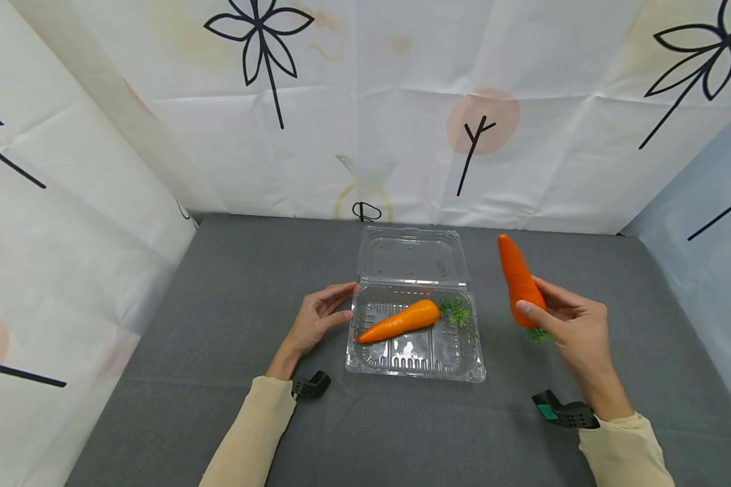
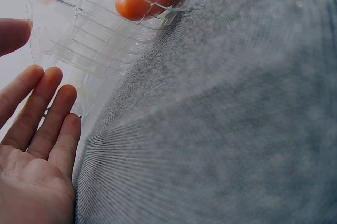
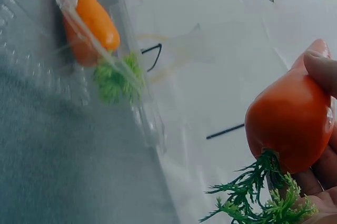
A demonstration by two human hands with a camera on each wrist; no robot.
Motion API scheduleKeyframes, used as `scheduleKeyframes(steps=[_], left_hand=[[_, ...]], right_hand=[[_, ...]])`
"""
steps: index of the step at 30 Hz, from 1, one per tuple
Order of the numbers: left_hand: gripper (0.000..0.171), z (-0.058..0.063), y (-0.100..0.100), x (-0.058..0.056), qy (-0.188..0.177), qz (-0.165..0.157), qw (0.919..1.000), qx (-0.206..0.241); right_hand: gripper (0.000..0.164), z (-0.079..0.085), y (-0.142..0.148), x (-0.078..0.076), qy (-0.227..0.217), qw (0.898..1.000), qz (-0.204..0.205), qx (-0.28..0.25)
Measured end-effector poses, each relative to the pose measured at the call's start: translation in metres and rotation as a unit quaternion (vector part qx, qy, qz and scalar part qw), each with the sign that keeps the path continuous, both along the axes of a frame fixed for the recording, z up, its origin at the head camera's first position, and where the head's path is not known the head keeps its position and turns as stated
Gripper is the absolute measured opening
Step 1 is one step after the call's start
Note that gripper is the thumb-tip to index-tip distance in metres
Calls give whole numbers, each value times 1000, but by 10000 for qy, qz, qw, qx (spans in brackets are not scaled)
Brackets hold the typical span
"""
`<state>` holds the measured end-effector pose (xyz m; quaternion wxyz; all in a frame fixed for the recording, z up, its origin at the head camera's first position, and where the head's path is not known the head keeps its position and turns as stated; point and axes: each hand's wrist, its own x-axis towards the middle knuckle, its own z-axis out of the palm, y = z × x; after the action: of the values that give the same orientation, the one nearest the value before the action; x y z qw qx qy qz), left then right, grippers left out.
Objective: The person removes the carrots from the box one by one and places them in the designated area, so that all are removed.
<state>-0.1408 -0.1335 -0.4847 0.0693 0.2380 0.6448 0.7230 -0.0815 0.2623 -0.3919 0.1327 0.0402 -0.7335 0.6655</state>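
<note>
A clear plastic clamshell box (image 1: 414,366) lies on the table with its lid (image 1: 411,257) folded back. Inside its base rests a light orange carrot (image 1: 404,320), tip to the left, green leaves (image 1: 455,311) to the right. My left hand (image 1: 317,318) is at the box's left side, fingers fairly straight and fingertips right at the rim; the left wrist view shows them spread beside the clear wall. To the right of the box, my right hand (image 1: 569,325) grips a darker orange carrot (image 1: 520,281) near its thick end, tip pointing up and away. Its leaves (image 3: 263,197) hang below in the right wrist view.
A grey cloth covers the table (image 1: 219,352). White fabric walls (image 1: 402,122) printed with black plant drawings stand behind and on both sides. Black bands (image 1: 566,410) sit at both wrists below beige sleeves (image 1: 624,450).
</note>
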Motion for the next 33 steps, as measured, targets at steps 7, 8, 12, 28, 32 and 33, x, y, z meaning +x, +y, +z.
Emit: scheduleKeyframes(steps=[7,8,12,28,32,33], left_hand=[[52,-1,0,-1,-86,10,10000,5],[52,-2,0,-1,-87,9,10000,2],[52,-2,0,-2,-85,9,10000,-13],[52,-1,-1,-2,-49,-35,10000,67],[53,-2,-1,-2,-70,-36,9999,89],[53,-2,-1,-3,-67,-37,9999,93]], right_hand=[[45,-8,20,1,-113,9980,-523,-341],[46,-9,23,0,-177,9972,-630,-370],[48,-14,36,-3,-541,9912,-1080,-541],[65,-28,72,-22,-2342,9241,-2600,1534],[67,-30,75,-25,-2529,9092,-2546,2112],[68,-31,76,-25,-2587,9043,-2529,2265]])
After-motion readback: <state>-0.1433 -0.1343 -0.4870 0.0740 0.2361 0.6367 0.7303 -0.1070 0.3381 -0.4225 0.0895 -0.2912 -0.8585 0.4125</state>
